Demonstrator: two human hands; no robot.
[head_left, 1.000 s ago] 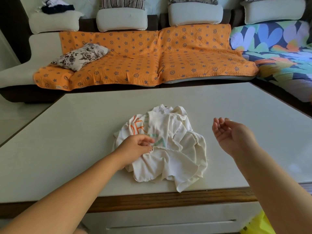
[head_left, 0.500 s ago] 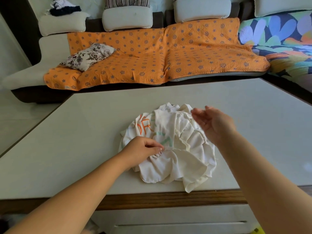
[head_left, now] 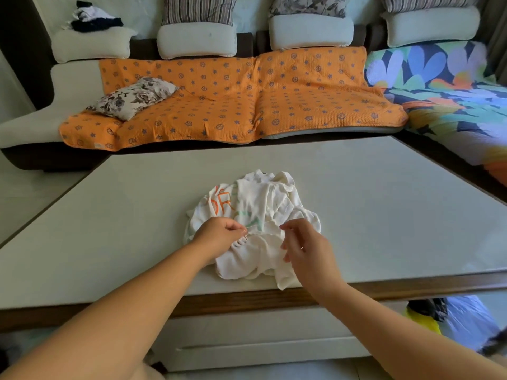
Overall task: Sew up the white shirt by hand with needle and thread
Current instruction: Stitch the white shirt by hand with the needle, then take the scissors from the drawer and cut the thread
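Reaches both hands forward on bare forearms, left hand (head_left: 219, 234) and right hand (head_left: 304, 248) close together over the near side of the crumpled white shirt (head_left: 255, 198). Pinches a fold of the shirt's cloth with the left hand, fingers curled, knuckles up. Holds the right hand just beside it, back of the hand up, fingers loosely bent, thumb and forefinger drawn near each other above the cloth; cannot tell whether gripping anything there. Has the shirt bunched in a heap on the pale surface (head_left: 370, 204), near its front edge, with orange and green letters among the folds. Faces a sofa draped with an orange cover (head_left: 233, 105), with a floral cushion (head_left: 131, 97) lying on it.
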